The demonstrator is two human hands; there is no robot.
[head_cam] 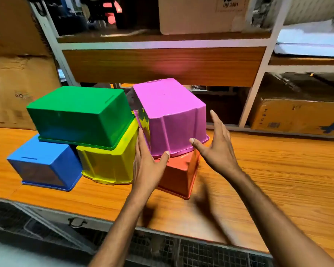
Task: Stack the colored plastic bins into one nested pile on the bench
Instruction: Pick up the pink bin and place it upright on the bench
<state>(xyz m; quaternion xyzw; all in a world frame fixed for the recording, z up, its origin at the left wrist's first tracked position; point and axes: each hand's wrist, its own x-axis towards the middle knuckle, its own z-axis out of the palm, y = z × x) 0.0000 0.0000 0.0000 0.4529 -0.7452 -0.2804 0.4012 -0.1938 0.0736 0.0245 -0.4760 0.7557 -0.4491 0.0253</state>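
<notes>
Head view. We log five upturned bins on the wooden bench point(278, 180), left of its middle. The green rectangular plastic bin point(81, 114) lies across the blue plastic bin point(46, 168) and the yellow plastic bin point(108, 164). The pink plastic bin point(172, 116) sits tilted on the orange plastic bin point(179, 174). Left hand point(147, 160): fingers straight against pink's left side. Right hand point(218, 145): fingers spread, just beside its right wall. We judge nothing is properly nested yet, so the whole pile remains to build.

Wooden bench point(278, 170), upside-down blue bin point(46, 166) at left, yellow bin point(108, 164) just beside it, orange bin point(179, 174) further right
</notes>
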